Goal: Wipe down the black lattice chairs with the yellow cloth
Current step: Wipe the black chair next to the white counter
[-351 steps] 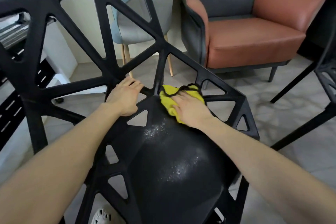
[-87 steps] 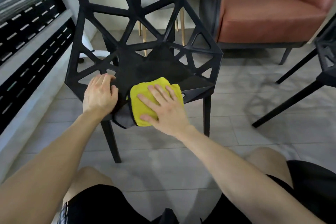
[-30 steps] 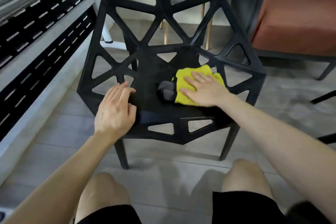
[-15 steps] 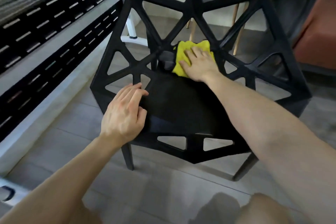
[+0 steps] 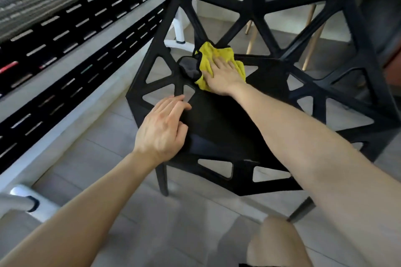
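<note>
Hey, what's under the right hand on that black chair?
The right hand lies flat on the yellow cloth, bunched at the rear of the black chair seat. The seat beneath the cloth is covered.

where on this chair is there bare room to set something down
The solid middle of the chair seat is bare, bordered by the left hand, the right forearm and the front edge. The back of the seat is crowded: the right hand presses the yellow cloth there. The rim is open triangles.
</note>
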`<action>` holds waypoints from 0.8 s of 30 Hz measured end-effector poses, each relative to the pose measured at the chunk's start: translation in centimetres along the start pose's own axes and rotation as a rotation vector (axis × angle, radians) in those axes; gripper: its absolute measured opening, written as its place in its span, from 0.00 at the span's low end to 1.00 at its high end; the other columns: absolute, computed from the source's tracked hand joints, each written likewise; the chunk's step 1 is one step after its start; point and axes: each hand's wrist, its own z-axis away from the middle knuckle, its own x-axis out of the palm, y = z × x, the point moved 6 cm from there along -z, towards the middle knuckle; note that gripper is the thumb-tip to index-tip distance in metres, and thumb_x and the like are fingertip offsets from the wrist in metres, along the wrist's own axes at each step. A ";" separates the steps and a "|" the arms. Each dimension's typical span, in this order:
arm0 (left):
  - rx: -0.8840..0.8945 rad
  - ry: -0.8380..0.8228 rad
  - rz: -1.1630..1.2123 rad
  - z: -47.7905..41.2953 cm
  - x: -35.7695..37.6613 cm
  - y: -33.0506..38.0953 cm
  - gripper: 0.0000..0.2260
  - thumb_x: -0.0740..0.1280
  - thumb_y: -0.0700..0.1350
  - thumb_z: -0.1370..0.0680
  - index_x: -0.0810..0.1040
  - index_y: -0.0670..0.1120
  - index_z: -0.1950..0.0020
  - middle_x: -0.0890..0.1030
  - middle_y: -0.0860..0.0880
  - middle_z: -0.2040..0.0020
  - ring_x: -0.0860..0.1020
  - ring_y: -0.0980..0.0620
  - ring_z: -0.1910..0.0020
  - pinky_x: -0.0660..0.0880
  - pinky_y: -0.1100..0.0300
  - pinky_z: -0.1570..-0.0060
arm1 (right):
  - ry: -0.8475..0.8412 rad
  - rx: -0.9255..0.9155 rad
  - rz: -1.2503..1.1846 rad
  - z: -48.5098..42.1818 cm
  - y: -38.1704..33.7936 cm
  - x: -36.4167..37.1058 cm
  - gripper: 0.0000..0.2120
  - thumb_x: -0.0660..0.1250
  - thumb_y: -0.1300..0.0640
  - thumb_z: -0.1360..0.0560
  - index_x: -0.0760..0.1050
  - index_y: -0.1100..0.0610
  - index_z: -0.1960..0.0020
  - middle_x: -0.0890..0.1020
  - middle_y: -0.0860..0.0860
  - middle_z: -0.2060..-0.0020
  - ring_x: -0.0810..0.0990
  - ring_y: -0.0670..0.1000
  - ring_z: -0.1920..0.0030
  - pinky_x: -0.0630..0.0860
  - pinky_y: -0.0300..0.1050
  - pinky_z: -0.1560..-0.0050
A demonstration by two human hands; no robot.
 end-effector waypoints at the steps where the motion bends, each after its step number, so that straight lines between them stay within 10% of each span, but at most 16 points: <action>1: 0.000 0.006 0.004 0.0 -0.1 0.1 0.19 0.61 0.39 0.24 0.80 0.40 0.34 0.81 0.41 0.30 0.74 0.42 0.24 0.67 0.50 0.21 | -0.025 -0.027 0.007 2.5 -0.3 0.3 0.34 0.43 0.36 0.14 0.47 0.53 0.13 0.47 0.51 0.14 0.44 0.52 0.14 0.43 0.56 0.16; 6: 0.039 0.064 0.029 0.1 -0.8 0.8 0.18 0.63 0.37 0.27 0.78 0.39 0.37 0.80 0.43 0.41 0.77 0.40 0.40 0.74 0.46 0.32 | -0.155 -0.310 -0.095 16.6 -1.6 0.7 0.35 0.48 0.33 0.15 0.51 0.49 0.14 0.47 0.41 0.15 0.44 0.44 0.15 0.40 0.44 0.17; 14: -0.012 0.110 0.046 0.2 -0.9 0.3 0.19 0.62 0.40 0.27 0.77 0.40 0.37 0.77 0.46 0.44 0.75 0.44 0.43 0.73 0.52 0.39 | -0.004 0.054 0.064 -1.4 2.1 -0.1 0.41 0.42 0.27 0.20 0.43 0.48 0.13 0.43 0.50 0.14 0.40 0.51 0.15 0.39 0.57 0.16; 24: 0.016 0.122 0.045 0.1 -0.8 0.2 0.17 0.63 0.39 0.28 0.77 0.39 0.40 0.77 0.44 0.45 0.75 0.41 0.46 0.74 0.46 0.42 | -0.189 -0.275 -0.046 13.8 0.7 0.0 0.39 0.50 0.24 0.21 0.48 0.38 0.15 0.44 0.41 0.15 0.41 0.44 0.16 0.39 0.47 0.17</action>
